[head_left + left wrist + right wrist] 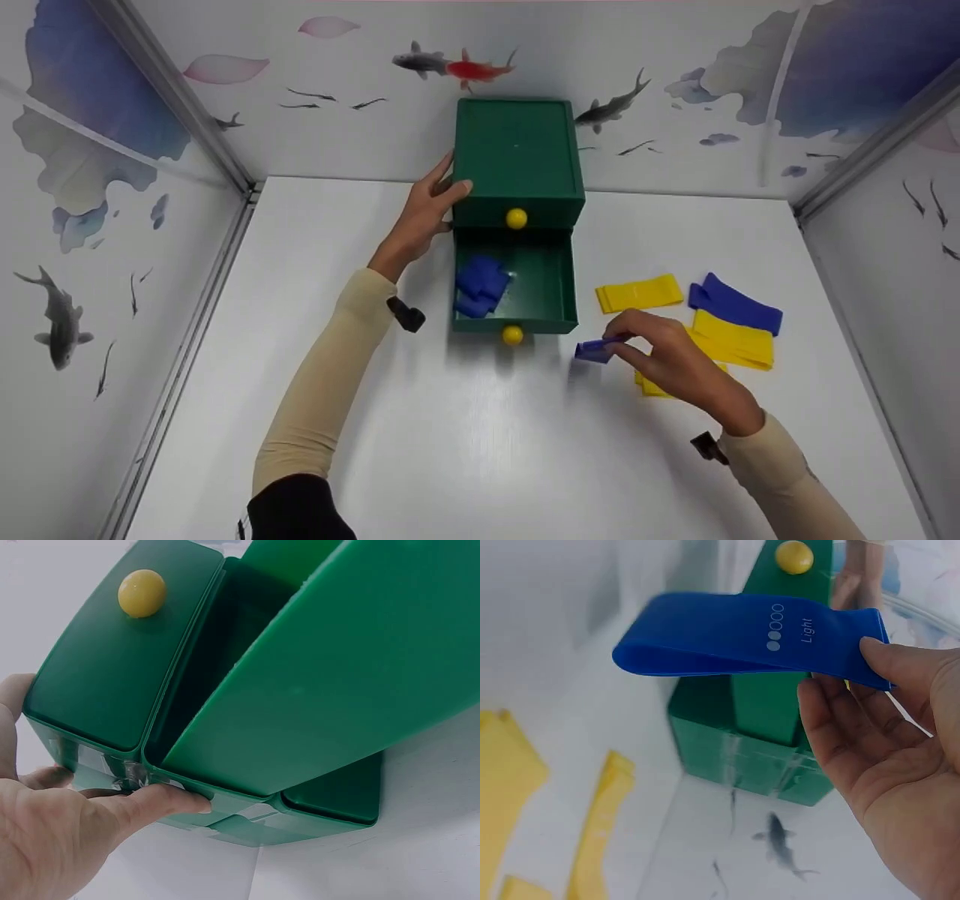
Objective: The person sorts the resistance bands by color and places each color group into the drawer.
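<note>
My right hand (675, 360) pinches a blue resistance band (594, 350) at one end, in front of the drawer cabinet's right corner. In the right wrist view this blue resistance band (727, 637) hangs as a flat loop with the word "Light" printed on it. My left hand (427, 214) rests on the left side of the green drawer cabinet (517, 150), thumb over the top edge, fingers along the side. Below the closed top drawer, a drawer (540, 289) is pulled out. Blue folded bands (481, 283) lie in its left part.
Right of the cabinet lie a yellow band (640, 292), a blue band (739, 304) and another yellow band (735, 341). One more yellow band (651, 387) is partly hidden under my right hand. Walls with painted fish border the white table (465, 450).
</note>
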Demonstrator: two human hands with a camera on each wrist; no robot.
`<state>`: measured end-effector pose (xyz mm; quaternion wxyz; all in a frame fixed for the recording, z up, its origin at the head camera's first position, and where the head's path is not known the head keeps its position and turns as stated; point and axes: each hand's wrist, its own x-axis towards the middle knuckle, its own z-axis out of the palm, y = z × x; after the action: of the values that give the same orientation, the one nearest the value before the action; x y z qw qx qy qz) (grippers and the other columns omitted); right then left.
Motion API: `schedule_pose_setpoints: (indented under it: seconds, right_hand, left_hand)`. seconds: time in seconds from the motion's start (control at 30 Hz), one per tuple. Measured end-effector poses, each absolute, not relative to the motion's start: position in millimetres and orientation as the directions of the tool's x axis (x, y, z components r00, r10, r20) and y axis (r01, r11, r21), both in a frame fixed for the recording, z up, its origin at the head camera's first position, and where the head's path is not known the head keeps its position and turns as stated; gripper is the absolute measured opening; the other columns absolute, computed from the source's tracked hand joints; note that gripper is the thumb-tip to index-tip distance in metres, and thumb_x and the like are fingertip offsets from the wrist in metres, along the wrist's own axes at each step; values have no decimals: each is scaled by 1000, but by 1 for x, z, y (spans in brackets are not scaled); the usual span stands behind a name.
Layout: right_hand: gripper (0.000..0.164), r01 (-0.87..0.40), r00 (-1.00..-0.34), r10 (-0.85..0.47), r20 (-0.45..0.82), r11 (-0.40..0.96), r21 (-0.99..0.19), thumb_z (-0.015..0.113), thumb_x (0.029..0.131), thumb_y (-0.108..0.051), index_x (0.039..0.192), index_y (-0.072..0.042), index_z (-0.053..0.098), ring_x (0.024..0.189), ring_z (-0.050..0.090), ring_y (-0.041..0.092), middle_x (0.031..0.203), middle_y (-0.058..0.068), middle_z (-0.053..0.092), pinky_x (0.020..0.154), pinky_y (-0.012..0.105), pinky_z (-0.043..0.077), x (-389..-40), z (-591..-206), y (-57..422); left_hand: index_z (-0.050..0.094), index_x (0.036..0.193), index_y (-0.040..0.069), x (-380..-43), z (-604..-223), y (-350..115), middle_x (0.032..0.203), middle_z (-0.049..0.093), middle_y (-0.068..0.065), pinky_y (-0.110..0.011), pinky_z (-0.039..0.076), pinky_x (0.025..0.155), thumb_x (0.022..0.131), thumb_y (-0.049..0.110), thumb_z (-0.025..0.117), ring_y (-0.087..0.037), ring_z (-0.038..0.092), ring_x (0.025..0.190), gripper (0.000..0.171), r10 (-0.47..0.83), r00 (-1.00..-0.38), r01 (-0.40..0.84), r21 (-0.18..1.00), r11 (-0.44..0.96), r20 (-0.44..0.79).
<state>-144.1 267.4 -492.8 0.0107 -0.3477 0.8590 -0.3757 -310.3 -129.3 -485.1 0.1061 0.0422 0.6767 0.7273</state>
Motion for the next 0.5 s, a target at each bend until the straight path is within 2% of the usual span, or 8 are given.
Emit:
schedule_pose_setpoints:
  seconds: [0.13,0.3,0.5]
  right_hand:
    - [37,-653,-708,-632,316,414,-634,85,88,13,114,-11,75,97,76,16,107,-4,76,94,16,58,-145,-477,263]
    - [36,-683,-680,-635,367,366,-632,84,90,12,116,-12,76,95,75,17,108,-1,77,92,17,59,-150,-455,254]
    - [35,-740,-622,-628,468,276,-613,82,89,17,115,-6,76,92,74,22,105,6,78,91,16,59,-165,-433,241]
  left_hand:
    - [25,177,35,-309,-485,-130,183,24,-4,-78,34,119,109,43,69,-28,29,166,81,215,-974,-92,993,-68,-76]
    - [26,177,36,-310,-486,-131,183,23,-6,-78,32,120,108,43,69,-28,28,167,81,212,-975,-88,994,-65,-72]
    - [26,177,35,-310,-487,-129,182,26,-8,-78,34,120,107,45,71,-29,30,166,83,206,-976,-88,994,-67,-73]
